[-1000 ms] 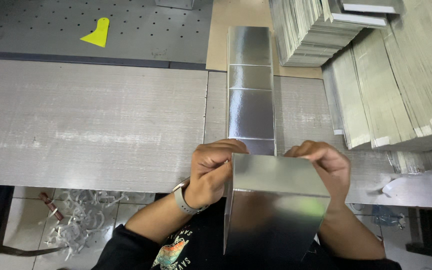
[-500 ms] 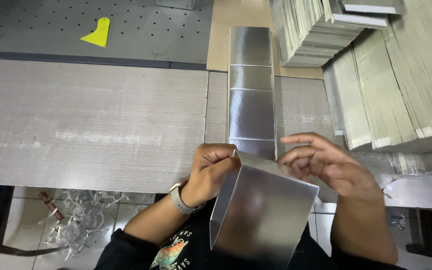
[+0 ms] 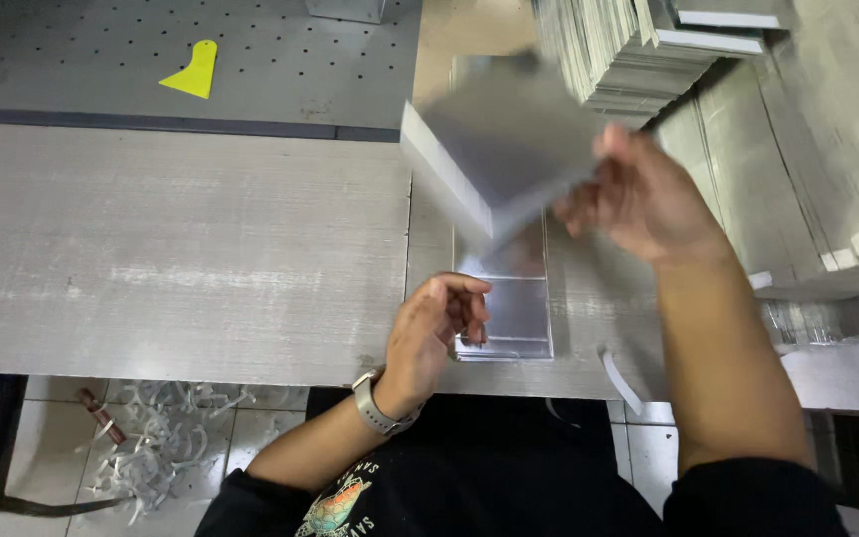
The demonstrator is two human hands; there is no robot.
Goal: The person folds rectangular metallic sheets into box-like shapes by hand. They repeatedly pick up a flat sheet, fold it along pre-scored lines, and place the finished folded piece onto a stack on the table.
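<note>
The left hand (image 3: 439, 328) rests curled and empty on the table edge (image 3: 201, 259), beside a partly hidden silver strip (image 3: 511, 308). A motion-blurred, folded silver box (image 3: 494, 154) is held tilted above by the right hand (image 3: 638, 194), fingers pinching its edge.

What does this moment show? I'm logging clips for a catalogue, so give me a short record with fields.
Right hand: holds a folded silver sheet lifted above the table, blurred
Left hand: curled, resting at the near end of a silver strip
Table: grey, grained top
Stacks: flat grey sheets at right
Scraper: yellow, on the far surface
Floor: white scraps below table edge
</note>
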